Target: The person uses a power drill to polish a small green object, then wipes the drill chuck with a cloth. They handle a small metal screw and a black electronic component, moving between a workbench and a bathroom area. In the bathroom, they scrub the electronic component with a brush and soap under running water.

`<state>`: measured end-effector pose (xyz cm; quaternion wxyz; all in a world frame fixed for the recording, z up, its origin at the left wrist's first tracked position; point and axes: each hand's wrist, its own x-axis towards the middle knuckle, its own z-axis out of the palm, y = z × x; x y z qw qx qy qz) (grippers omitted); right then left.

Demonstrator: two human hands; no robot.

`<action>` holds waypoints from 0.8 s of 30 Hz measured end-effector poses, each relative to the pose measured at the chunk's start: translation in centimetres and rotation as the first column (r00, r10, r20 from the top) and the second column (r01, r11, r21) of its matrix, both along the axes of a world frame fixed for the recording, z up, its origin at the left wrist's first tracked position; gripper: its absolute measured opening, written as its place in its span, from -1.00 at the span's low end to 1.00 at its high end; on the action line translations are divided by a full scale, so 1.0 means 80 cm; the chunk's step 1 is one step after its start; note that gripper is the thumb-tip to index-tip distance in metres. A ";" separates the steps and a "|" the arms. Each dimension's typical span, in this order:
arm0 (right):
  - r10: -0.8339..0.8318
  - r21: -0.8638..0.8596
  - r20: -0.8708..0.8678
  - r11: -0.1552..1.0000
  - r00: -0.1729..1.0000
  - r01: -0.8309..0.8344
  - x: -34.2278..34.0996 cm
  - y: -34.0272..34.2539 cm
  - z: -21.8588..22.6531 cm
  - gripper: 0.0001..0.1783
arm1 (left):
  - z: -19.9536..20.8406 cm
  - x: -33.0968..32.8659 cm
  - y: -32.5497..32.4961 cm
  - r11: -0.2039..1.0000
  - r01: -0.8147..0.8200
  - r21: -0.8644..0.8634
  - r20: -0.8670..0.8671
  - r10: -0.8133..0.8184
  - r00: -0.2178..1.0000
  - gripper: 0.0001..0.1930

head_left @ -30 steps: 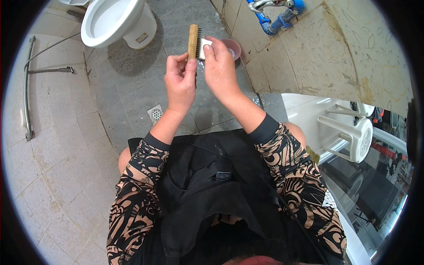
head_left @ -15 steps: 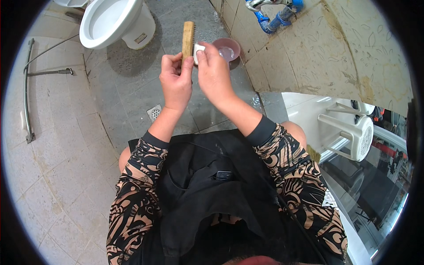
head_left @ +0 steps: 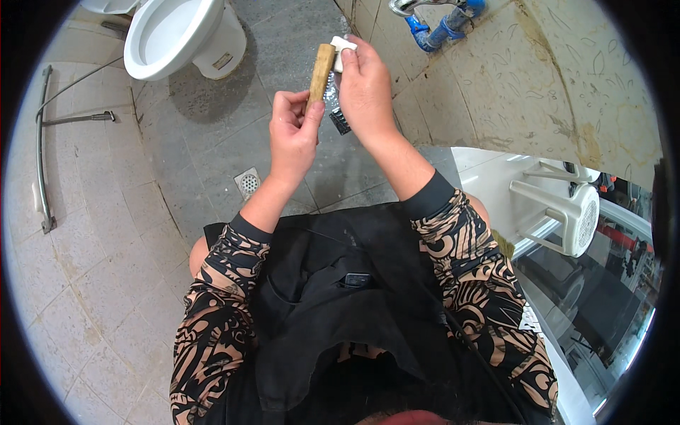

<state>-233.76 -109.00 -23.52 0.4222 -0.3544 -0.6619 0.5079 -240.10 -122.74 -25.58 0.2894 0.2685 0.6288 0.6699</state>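
My left hand (head_left: pixel 294 134) is closed around the lower end of a narrow, light-brown wooden-backed brush (head_left: pixel 322 67), held tilted up and to the right. Short dark tufts or teeth run along its right edge; whether they are bristles is hard to make out. My right hand (head_left: pixel 367 92) pinches a small white block (head_left: pixel 343 53) between thumb and fingers, against the brush's upper right side. Just below the brush, a small black ridged thing (head_left: pixel 341 121) shows beside my right wrist; its kind is unclear.
A white toilet (head_left: pixel 173 35) stands far left on the grey tiled floor, with a round floor drain (head_left: pixel 248 183) nearer me. Blue pipes (head_left: pixel 446 30) come off the right wall. A white plastic stool (head_left: pixel 567 212) is at right, and a metal bar (head_left: pixel 46 142) runs along the left wall.
Both hands have shifted right, and the brush now leans right. The white block has moved up to the brush's top end. The pink bowl is now hidden; the black ridged thing has come into view.
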 end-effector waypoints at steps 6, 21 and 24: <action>0.033 0.243 0.163 0.967 0.986 -0.073 0.001 -0.025 -0.006 -0.59 | -0.004 -0.007 0.005 0.994 -0.106 0.005 -0.211 0.105 0.972 -0.77; 0.071 0.060 0.124 0.995 0.990 -0.079 0.007 -0.044 0.009 -0.57 | -0.006 -0.003 0.006 0.995 -0.066 0.073 0.007 0.065 0.998 -0.81; 0.043 0.089 0.090 0.995 0.995 -0.051 0.007 -0.034 0.015 -0.58 | -0.010 -0.004 0.003 0.997 -0.050 0.052 -0.024 0.051 0.998 -0.83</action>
